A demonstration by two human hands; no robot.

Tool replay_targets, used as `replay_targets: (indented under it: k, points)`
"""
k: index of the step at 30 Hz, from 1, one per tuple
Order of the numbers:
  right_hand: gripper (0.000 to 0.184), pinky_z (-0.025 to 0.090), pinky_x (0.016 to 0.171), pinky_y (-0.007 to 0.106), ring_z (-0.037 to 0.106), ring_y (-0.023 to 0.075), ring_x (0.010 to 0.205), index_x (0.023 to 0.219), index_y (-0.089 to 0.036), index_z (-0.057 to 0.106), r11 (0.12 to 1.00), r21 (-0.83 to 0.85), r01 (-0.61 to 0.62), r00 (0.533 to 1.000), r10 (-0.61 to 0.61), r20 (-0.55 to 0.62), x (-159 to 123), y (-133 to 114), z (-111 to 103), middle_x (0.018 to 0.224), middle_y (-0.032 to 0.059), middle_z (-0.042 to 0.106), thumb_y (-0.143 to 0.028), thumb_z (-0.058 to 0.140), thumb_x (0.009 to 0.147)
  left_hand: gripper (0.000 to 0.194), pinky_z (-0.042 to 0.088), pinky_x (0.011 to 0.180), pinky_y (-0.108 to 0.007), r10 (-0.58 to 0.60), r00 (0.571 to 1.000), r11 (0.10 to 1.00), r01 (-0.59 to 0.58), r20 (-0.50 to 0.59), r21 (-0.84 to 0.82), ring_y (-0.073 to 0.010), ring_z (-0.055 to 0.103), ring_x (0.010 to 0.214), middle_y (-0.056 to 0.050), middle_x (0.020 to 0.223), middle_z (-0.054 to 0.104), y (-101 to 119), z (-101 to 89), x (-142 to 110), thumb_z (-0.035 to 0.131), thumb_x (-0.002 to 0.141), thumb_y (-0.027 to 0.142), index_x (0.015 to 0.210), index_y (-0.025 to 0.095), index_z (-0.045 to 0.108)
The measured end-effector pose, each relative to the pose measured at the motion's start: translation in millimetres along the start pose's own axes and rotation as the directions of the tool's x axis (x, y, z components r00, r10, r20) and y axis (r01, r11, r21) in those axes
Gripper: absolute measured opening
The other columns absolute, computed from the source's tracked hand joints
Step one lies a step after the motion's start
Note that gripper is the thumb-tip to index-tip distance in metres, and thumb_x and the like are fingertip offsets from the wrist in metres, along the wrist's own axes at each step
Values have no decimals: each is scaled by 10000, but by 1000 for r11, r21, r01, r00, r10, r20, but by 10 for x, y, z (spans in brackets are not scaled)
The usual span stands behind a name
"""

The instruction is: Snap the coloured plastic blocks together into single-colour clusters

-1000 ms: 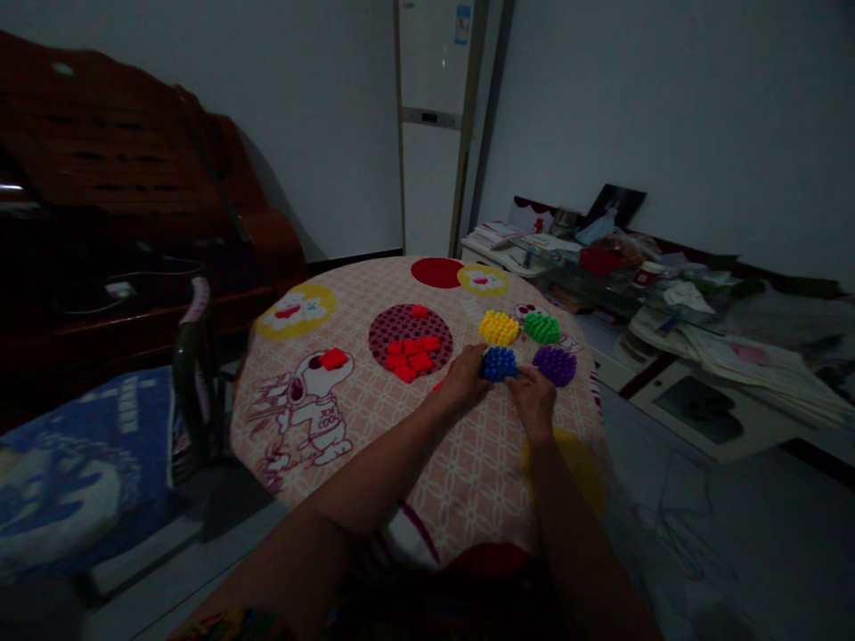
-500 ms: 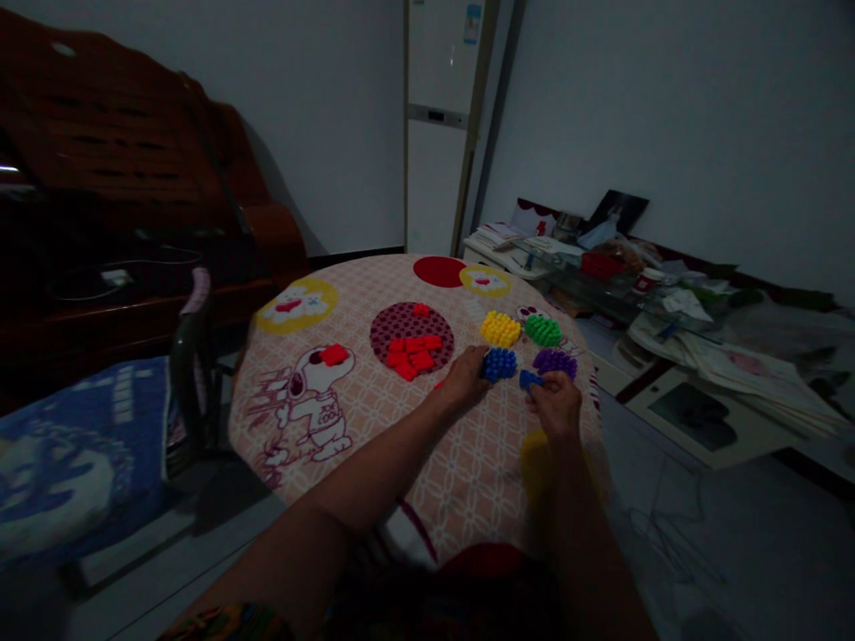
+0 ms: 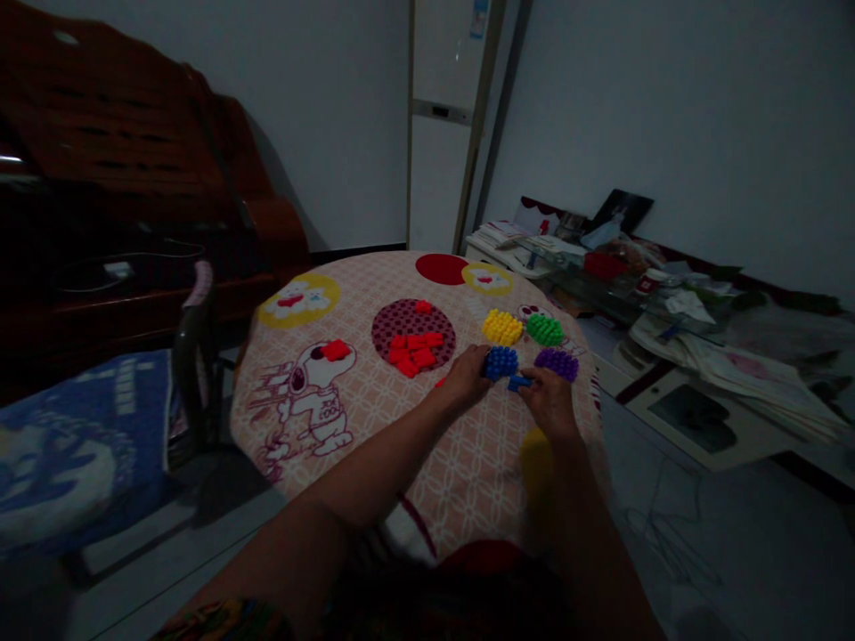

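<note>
On a round table with a cartoon-print cloth [image 3: 374, 427], my left hand [image 3: 466, 377] rests closed against the left side of a blue studded block cluster [image 3: 500, 361]. My right hand [image 3: 549, 402] pinches a small blue block [image 3: 518, 383] just to the right of that cluster, near its lower edge. Beyond lie a yellow cluster [image 3: 501, 327], a green cluster [image 3: 545, 329] and a purple cluster [image 3: 557, 363]. A group of loose red blocks [image 3: 415, 347] sits to the left on a dark round patch.
One red block [image 3: 336, 350] lies on the dog print at the left. A dark chair [image 3: 193, 356] and a blue cushion [image 3: 60, 445] stand left of the table. Papers and clutter [image 3: 701, 329] cover low furniture at the right. A tall white appliance [image 3: 444, 125] stands behind.
My right hand pulled a small blue block away from the blue cluster, then brought it back close to the cluster's right edge. My left hand stayed on the cluster.
</note>
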State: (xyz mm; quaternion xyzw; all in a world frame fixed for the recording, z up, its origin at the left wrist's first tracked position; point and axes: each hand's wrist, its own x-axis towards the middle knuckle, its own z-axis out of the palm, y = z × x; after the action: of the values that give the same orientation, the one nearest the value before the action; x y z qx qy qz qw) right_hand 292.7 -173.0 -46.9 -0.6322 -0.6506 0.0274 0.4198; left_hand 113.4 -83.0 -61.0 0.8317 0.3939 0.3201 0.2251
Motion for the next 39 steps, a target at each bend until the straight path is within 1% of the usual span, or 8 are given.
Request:
replay_targets:
  k: [4, 8, 14, 19, 24, 28, 34, 39]
  points:
    - [234, 512, 748, 345, 664, 225, 776, 914, -175, 746, 999, 33, -44, 999, 43, 32, 16, -10, -42, 916, 98, 743, -278, 599, 763, 638, 511, 948, -340, -7, 1000, 1000, 7, 4, -3, -245, 634, 1088, -102, 1196, 648, 5, -3, 5, 761, 717, 148, 1322, 175, 557]
    - [225, 486, 747, 330, 668, 222, 773, 968, -181, 725, 993, -99, -68, 995, 75, 73, 102, -98, -165, 882, 80, 741, -232, 589, 797, 633, 506, 965, -352, -11, 1000, 1000, 11, 20, -4, -250, 626, 1107, -109, 1209, 644, 18, -26, 4, 758, 720, 156, 1320, 174, 556]
    - [255, 465, 802, 324, 667, 236, 874, 959, -186, 723, 931, -350, 99, 982, -34, 186, 200, -194, -134, 943, 104, 743, -91, 600, 758, 573, 509, 959, -353, 2, 1000, 1000, -2, 15, -9, -251, 631, 1082, -112, 1181, 654, 37, -43, -3, 724, 733, 145, 1289, 152, 582]
    - [326, 491, 829, 343, 668, 236, 876, 1034, -168, 713, 959, -250, 135, 985, -103, 136, 189, -212, 3, 995, 117, 737, -82, 597, 741, 567, 507, 967, -352, 16, 1000, 1000, -16, 17, -3, -252, 627, 1097, -112, 1186, 657, 21, -35, 3, 716, 730, 140, 1281, 158, 585]
    - [287, 501, 783, 346, 686, 249, 835, 978, -150, 734, 990, -141, -26, 997, 36, 70, 150, -142, -5, 931, 116, 751, -148, 648, 704, 573, 504, 961, -352, -5, 1000, 1000, 6, 23, -11, -258, 628, 1104, -123, 1194, 659, 33, -44, 8, 731, 725, 158, 1280, 160, 586]
    - [246, 475, 660, 309, 663, 219, 656, 890, -142, 736, 981, -38, -191, 978, 193, 76, 103, -57, 68, 714, 62, 721, -193, 696, 653, 536, 498, 951, -346, -10, 999, 1000, 11, 36, -24, -259, 631, 1094, -125, 1173, 670, 37, -50, 14, 736, 713, 142, 1235, 159, 615]
    - [218, 460, 623, 289, 636, 197, 607, 849, -169, 707, 975, 72, -211, 976, 214, -28, 90, 86, 229, 656, 30, 694, -240, 660, 648, 567, 487, 958, -353, -34, 998, 999, 34, 58, -3, -269, 629, 1111, -135, 1193, 671, 28, -29, 53, 763, 709, 156, 1255, 154, 610]
    - [242, 460, 620, 298, 628, 203, 601, 854, -168, 693, 970, 80, -231, 971, 235, -46, 104, 126, 267, 641, 33, 673, -278, 636, 645, 521, 487, 968, -345, -37, 997, 999, 38, 65, -4, -259, 628, 1117, -119, 1194, 670, 77, -51, 45, 742, 749, 176, 1252, 174, 608]
